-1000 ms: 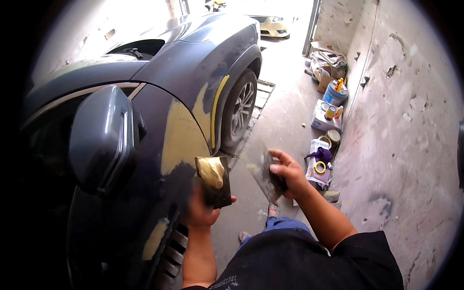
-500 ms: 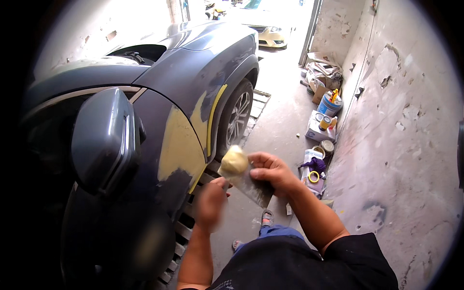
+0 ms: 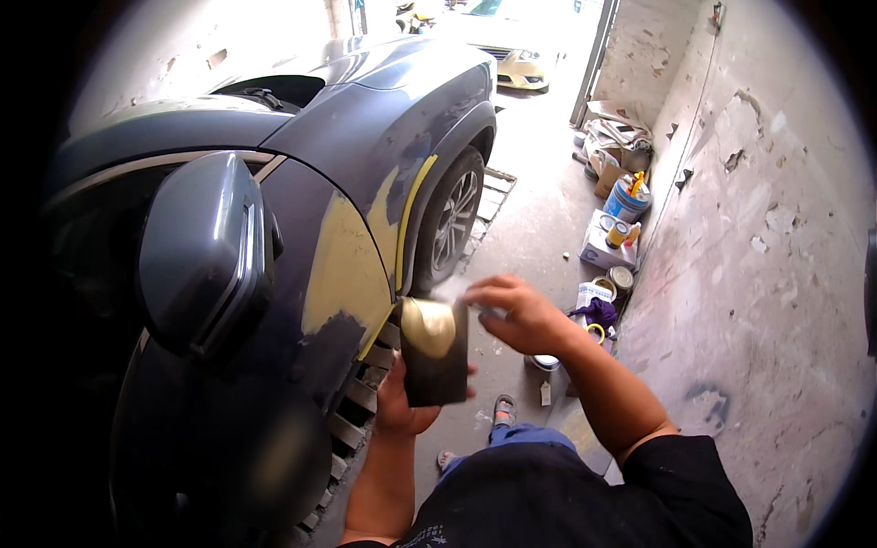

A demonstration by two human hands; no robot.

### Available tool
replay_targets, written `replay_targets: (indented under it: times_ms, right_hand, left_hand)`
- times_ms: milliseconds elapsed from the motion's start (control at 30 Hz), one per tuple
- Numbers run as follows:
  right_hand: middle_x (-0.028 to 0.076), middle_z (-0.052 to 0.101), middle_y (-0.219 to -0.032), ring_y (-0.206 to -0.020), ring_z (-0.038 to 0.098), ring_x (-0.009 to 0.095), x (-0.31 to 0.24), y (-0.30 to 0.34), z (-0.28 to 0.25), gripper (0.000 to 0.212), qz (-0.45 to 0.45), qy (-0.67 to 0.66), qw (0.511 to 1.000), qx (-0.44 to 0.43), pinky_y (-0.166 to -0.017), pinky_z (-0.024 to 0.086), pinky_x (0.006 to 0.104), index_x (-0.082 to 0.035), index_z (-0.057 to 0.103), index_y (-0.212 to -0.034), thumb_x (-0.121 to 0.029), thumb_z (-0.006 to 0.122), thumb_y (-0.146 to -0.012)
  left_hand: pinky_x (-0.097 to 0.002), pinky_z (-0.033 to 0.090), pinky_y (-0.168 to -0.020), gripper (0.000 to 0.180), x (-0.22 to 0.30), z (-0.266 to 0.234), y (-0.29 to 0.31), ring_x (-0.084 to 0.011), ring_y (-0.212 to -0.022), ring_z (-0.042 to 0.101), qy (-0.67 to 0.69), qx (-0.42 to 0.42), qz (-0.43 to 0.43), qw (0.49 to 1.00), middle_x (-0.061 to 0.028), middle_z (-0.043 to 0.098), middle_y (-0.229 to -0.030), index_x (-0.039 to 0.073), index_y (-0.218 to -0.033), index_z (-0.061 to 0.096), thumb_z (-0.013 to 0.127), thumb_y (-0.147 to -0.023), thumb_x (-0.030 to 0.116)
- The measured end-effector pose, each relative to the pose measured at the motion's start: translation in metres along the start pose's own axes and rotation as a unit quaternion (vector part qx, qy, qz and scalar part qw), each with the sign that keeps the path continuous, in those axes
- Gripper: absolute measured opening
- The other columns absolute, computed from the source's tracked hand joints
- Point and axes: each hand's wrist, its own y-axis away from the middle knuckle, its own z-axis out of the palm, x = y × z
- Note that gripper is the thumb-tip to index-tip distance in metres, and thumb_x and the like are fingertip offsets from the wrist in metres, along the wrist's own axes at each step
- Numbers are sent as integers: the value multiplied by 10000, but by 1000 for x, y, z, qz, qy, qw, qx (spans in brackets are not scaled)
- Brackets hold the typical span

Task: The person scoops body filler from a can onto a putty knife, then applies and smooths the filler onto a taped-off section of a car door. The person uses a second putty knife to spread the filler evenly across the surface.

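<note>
My left hand [image 3: 402,402] grips a flat dark putty board [image 3: 437,379] from below, its fingertips showing at the right edge. A smooth dollop of yellowish putty [image 3: 429,327] sits on the board's far part. Just right of the board is my right hand [image 3: 513,312], fingers bent and closed around a thin greyish thing, too blurred to name. Ahead and left stands a dark grey car [image 3: 356,123]. A dried-looking yellowish putty patch [image 3: 345,274] covers its door's front part, and another patch [image 3: 391,205] is on the fender. Yellow tape [image 3: 417,205] edges the wheel arch.
The side mirror [image 3: 196,256] juts out at left. Along the right wall [image 3: 758,301] stand a blue bucket [image 3: 627,198], a white box [image 3: 605,239], several cans [image 3: 620,277] and a purple cloth [image 3: 596,312]. A pale car [image 3: 521,64] is outside the doorway.
The board has turned upright and moved left, now in my left hand. My right hand has come off it and moved slightly up and right. The putty lump now looks flatter and smoother.
</note>
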Motion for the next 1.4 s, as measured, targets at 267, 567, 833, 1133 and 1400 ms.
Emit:
replay_targets:
  times_ms: [267, 567, 833, 1133, 1400]
  right_hand:
    - [161, 628, -1086, -1030, 585, 324, -35, 25, 28, 463, 18, 9, 1000, -22, -913, 467, 398, -100, 638, -1185, 35, 578, -747]
    - [136, 625, -1136, -1033, 584, 324, -51, 18, -6, 505, -110, -40, 993, 25, -911, 464, 408, -100, 654, -1159, 89, 556, -701]
    - [116, 618, -1158, -1083, 568, 321, -32, -7, -22, 528, -199, -111, 974, -5, -935, 456, 411, -91, 653, -1147, 126, 538, -679]
    - [72, 624, -1071, -1015, 575, 132, -13, 69, 23, 432, 213, -471, 855, -55, -885, 451, 286, -20, 454, -1284, -40, 619, -885]
    - [115, 651, -963, -858, 632, 195, -42, -2, -47, 340, 148, -318, 933, -76, -799, 511, 323, -10, 549, -1167, 22, 587, -831]
  left_hand:
    - [-355, 473, -912, 604, -4, -17, -7, -191, -1065, 568, -140, 165, 123, 969, -63, 538, -1246, 56, -1356, 425, 451, -960, 511]
    - [-465, 535, -838, 625, 9, -16, 0, -298, -1118, 565, -89, 99, 75, 988, -153, 542, -1264, 55, -1375, 393, 392, -966, 528]
    - [-606, 549, -730, 759, 10, -6, 8, -562, -1189, 442, 126, -159, -61, 977, -204, 391, -1410, 78, -1476, 207, 433, -931, 555]
    - [-525, 399, -1028, 664, 19, 8, -10, -319, -1326, 411, -93, 12, 130, 987, -177, 433, -1408, 57, -1456, 273, 431, -968, 478]
    - [-457, 510, -904, 535, 30, -11, 4, -322, -1093, 601, -235, -39, 40, 970, -200, 558, -1243, -46, -1365, 389, 466, -985, 323]
